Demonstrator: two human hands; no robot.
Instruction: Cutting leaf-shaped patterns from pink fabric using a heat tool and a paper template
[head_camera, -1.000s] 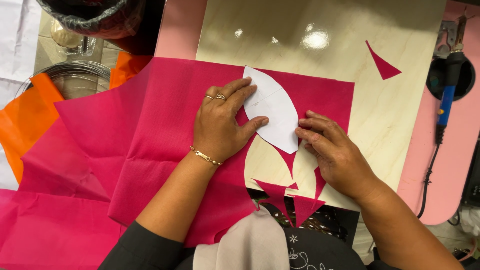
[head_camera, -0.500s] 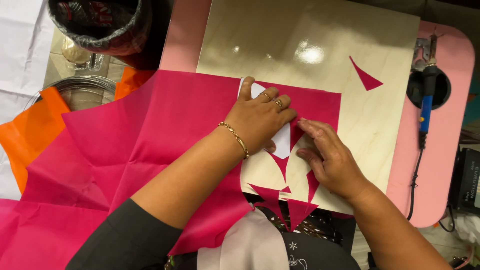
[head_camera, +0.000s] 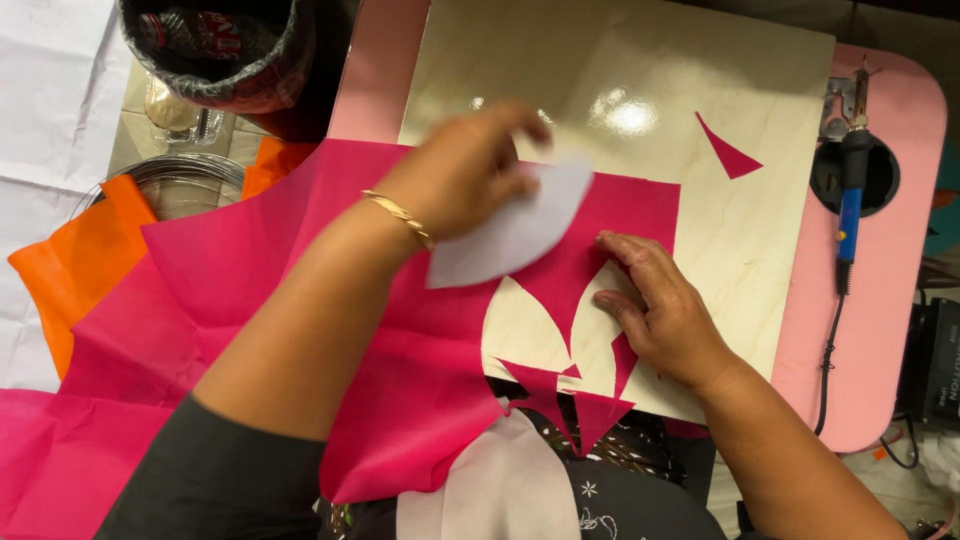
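Note:
My left hand (head_camera: 455, 175) is lifted above the pink fabric sheet (head_camera: 250, 300) and holds a white petal-shaped paper template (head_camera: 510, 235) by its upper edge. The hand and template are blurred. My right hand (head_camera: 660, 310) lies flat with fingers spread, pressing the cut edge of the pink fabric onto the pale wooden board (head_camera: 720, 230). Petal-shaped gaps are cut out of the fabric near this hand. A small pink triangular scrap (head_camera: 727, 152) lies alone on the board at the upper right.
An orange fabric sheet (head_camera: 75, 265) lies under the pink one at left. A bin lined with a black bag (head_camera: 215, 50) stands at the top left. A blue-handled corded tool (head_camera: 850, 205) rests on the pink table (head_camera: 880, 330) at right. White paper (head_camera: 50, 100) covers the far left.
My left hand has lifted the white template off the fabric and swung it up and to the left. My right hand stays pressed on the fabric edge.

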